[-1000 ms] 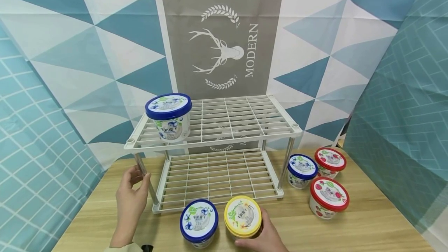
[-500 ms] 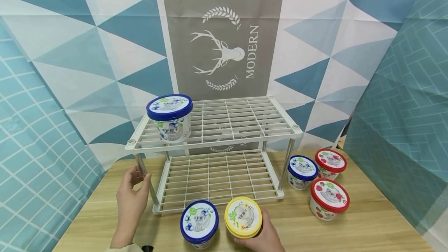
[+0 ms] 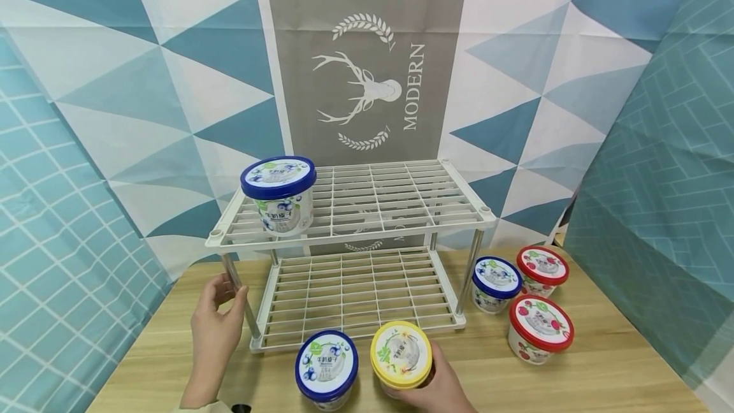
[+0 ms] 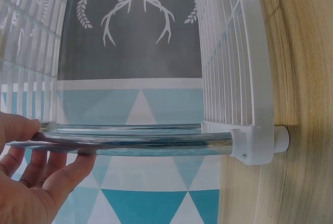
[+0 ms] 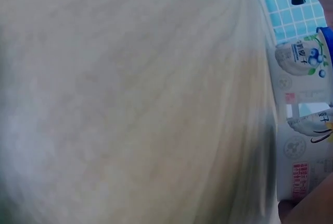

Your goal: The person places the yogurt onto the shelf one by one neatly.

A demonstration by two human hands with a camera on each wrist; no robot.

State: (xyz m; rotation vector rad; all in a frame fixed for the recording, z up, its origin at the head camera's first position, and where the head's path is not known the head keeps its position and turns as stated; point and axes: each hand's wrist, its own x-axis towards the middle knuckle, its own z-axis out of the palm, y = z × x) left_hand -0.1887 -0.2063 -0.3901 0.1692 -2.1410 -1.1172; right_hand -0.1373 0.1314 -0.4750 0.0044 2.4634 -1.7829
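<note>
My left hand (image 3: 218, 320) holds the metal front-left post (image 3: 251, 318) of a white two-tier rack (image 3: 355, 232). The left wrist view has the thumb on one side of this post (image 4: 166, 143) and the fingers (image 4: 65, 177) on the other. Near the table's front, my right hand (image 3: 444, 384) grips a yellow-lidded food tub (image 3: 401, 354) from its right side. Only a sliver of that hand shows in the right wrist view, below the tub's white wall (image 5: 299, 156). To its left stands a blue-lidded tub (image 3: 327, 365) with blueberry pictures.
Another blue-lidded tub (image 3: 278, 196) sits on the rack's upper tier, at the left. Right of the rack, a blue-lidded tub (image 3: 496, 282) and two red-lidded tubs (image 3: 541, 327) stand on the wooden table (image 3: 608, 368). A patterned cloth (image 3: 504, 81) hangs behind the rack.
The yellow-lidded tub has shifted slightly right and toward the rack with my right hand, showing more of its white side. My left hand stays on the post.
</note>
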